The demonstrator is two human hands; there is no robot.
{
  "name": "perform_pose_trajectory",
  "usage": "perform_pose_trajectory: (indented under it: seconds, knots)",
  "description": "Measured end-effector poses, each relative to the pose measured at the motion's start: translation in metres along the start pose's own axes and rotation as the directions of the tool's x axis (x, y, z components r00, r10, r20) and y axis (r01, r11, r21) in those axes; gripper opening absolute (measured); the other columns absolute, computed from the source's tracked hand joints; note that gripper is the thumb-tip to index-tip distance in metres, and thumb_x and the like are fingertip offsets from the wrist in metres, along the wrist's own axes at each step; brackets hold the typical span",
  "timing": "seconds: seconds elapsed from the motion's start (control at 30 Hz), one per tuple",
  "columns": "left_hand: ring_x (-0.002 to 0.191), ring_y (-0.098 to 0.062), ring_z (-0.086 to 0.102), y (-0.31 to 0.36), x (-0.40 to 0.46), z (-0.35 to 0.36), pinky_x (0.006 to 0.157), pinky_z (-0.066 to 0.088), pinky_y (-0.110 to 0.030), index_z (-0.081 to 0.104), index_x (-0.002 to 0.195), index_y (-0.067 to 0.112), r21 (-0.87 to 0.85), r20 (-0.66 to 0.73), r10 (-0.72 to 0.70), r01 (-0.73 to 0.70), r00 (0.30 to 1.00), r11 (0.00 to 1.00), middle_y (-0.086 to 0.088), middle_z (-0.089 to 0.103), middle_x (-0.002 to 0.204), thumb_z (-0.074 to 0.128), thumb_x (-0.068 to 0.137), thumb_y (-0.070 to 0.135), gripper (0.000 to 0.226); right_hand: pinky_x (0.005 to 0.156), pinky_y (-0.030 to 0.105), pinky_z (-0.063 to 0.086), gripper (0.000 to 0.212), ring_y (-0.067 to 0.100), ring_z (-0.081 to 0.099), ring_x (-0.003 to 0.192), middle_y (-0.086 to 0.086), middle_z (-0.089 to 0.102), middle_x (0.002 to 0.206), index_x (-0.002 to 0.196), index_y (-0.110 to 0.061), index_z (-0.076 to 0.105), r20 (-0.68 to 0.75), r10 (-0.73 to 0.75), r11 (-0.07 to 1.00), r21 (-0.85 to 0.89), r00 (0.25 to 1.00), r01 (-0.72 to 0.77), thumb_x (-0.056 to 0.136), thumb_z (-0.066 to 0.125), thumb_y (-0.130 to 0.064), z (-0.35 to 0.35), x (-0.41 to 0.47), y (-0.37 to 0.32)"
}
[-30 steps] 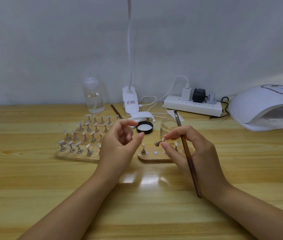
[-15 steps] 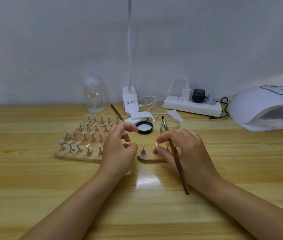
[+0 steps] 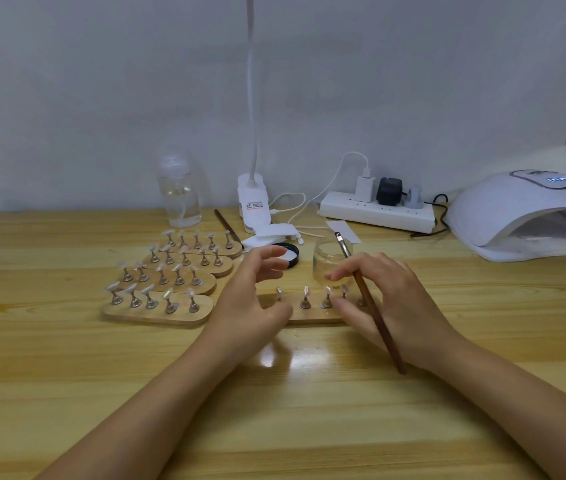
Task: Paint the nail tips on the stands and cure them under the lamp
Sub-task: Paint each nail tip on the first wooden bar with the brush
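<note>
Closest to us, our two forearms reach in over the wooden worktop [image 3: 66, 393]. Our left hand [image 3: 250, 306] hangs loose with its fingers apart and nothing in its grip, thumb right at the left end of the near stand board [image 3: 309, 315]. Our right hand [image 3: 392, 306] has a brown brush [image 3: 375, 313] tucked into its grip, handle slanting back toward us, bristle end up over the little glass jar [image 3: 326, 261]. Its fingertips sit just beside one of the nail tips [image 3: 328, 292] on that board; can't tell if they're actually touching. Left of there, four more boards [image 3: 156, 315] of tips on pegs stack away from us. Past the hands there's a black lid [image 3: 290, 256], a clear bottle [image 3: 179, 192], a white clip lamp [image 3: 253, 209] and a power strip [image 3: 375, 213]. The curing lamp [image 3: 524, 216] sits far right, well apart from the stands, display lit.
</note>
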State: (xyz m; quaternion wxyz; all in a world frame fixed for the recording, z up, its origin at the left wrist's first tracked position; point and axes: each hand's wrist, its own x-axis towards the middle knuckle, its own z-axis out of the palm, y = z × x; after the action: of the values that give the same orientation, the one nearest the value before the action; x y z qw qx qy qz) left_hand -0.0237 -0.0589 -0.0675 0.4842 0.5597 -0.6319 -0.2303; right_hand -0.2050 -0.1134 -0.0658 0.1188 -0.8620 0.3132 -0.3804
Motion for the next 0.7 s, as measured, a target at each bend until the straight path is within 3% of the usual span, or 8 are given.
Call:
perform_pose_trajectory:
  seconds: [0.03,0.1,0.2,0.4,0.5,0.57,0.7]
  knots:
    - [0.109,0.001,0.049,-0.0005,-0.0008,0.0008,0.085,0.035,-0.006,0.038,0.112,0.041,0.049,0.025,-0.003,0.002,1.000,0.999,0.020,0.054,0.109,0.061,0.074,0.002,0.060,0.093,0.028,0.034,0.026,0.002,0.054,0.095,-0.012,0.065,0.097,0.092,-0.041,0.050,0.031,0.005,1.000,0.011,1.000,-0.005,0.079,0.068,-0.028,-0.0011,-0.0003,0.0020]
    - [0.112,-0.004,0.048,-0.0003,-0.0022,0.0019,0.097,0.036,-0.021,0.030,0.124,0.044,0.130,0.050,-0.023,0.016,0.999,0.991,0.022,0.054,0.107,0.069,0.072,0.013,0.072,0.095,0.030,0.035,0.026,0.003,0.054,0.098,-0.012,0.064,0.100,0.090,-0.046,0.046,0.067,0.008,1.000,0.027,0.998,-0.010,0.079,0.064,-0.031,-0.0011,0.0000,0.0040]
    - [0.107,-0.005,0.051,-0.0010,-0.0025,0.0030,0.101,0.035,-0.037,0.024,0.123,0.049,0.174,0.063,-0.014,0.003,0.998,0.985,0.023,0.056,0.100,0.077,0.069,0.026,0.079,0.095,0.032,0.036,0.027,0.005,0.055,0.096,-0.012,0.065,0.098,0.089,-0.046,0.045,0.083,-0.016,0.998,0.067,0.996,0.010,0.082,0.064,-0.027,0.0009,0.0008,0.0048]
    - [0.101,-0.006,0.053,-0.0070,0.0005,0.0030,0.087,0.041,-0.019,0.029,0.118,0.052,0.185,0.068,0.013,-0.025,0.998,0.982,0.024,0.057,0.096,0.077,0.067,0.033,0.072,0.088,0.030,0.040,0.029,0.009,0.057,0.088,-0.011,0.064,0.092,0.088,-0.041,0.048,0.053,-0.050,0.997,0.069,0.997,0.046,0.082,0.069,-0.022,0.0022,0.0000,0.0048]
    - [0.099,-0.002,0.054,-0.0090,0.0011,0.0030,0.083,0.040,-0.012,0.030,0.118,0.052,0.172,0.058,0.027,-0.036,0.998,0.984,0.024,0.058,0.096,0.078,0.067,0.031,0.072,0.083,0.023,0.039,0.013,0.007,0.056,0.081,-0.010,0.063,0.087,0.089,-0.025,0.058,0.013,-0.096,0.995,0.006,0.995,0.096,0.080,0.068,-0.026,0.0036,-0.0016,0.0043]
    - [0.101,0.001,0.052,-0.0084,0.0007,0.0031,0.080,0.038,-0.006,0.030,0.117,0.053,0.175,0.061,0.031,-0.041,0.998,0.984,0.025,0.056,0.099,0.078,0.067,0.031,0.073,0.081,0.021,0.039,0.015,0.006,0.057,0.080,-0.010,0.064,0.085,0.089,-0.020,0.061,-0.039,-0.125,0.992,-0.009,0.991,0.125,0.080,0.065,-0.031,0.0041,-0.0025,0.0021]
    - [0.106,0.009,0.047,-0.0004,-0.0014,0.0032,0.079,0.031,0.004,0.034,0.121,0.047,0.120,-0.002,0.062,-0.062,0.998,0.991,0.024,0.052,0.111,0.068,0.060,0.051,0.070,0.079,0.031,0.045,0.021,0.012,0.062,0.078,-0.005,0.067,0.086,0.091,-0.014,0.061,-0.173,-0.160,0.985,0.034,0.972,0.168,0.082,0.059,-0.033,0.0041,-0.0046,-0.0037]
